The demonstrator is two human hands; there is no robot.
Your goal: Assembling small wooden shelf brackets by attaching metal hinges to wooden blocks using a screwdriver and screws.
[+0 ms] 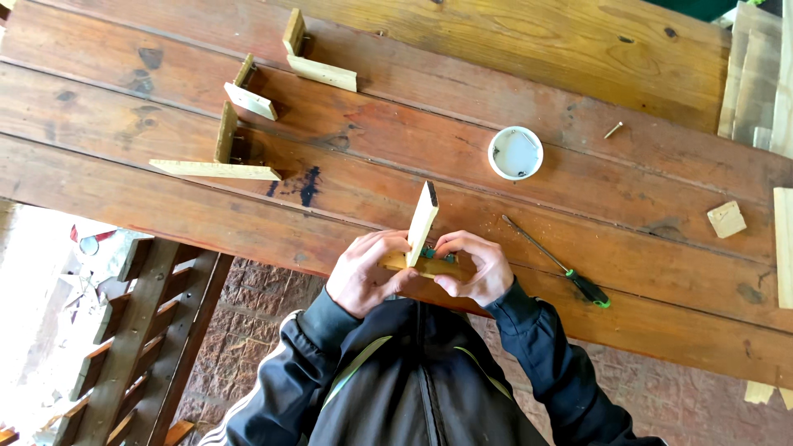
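Left hand (361,272) and right hand (472,268), fingers pinching, hold the wooden bracket (420,239) near the desk (578,58) edge, left of the screwdriver (570,272) (unsupported); a slipped grip could drop it.

Bare surface (396,149) lies open between the three L-shaped brackets (239,140) on one side and the white lid (515,153) on the other. The screwdriver (562,264) lies just beside one hand. A screw (613,130) and a block (727,219) sit well apart, beyond the lid.
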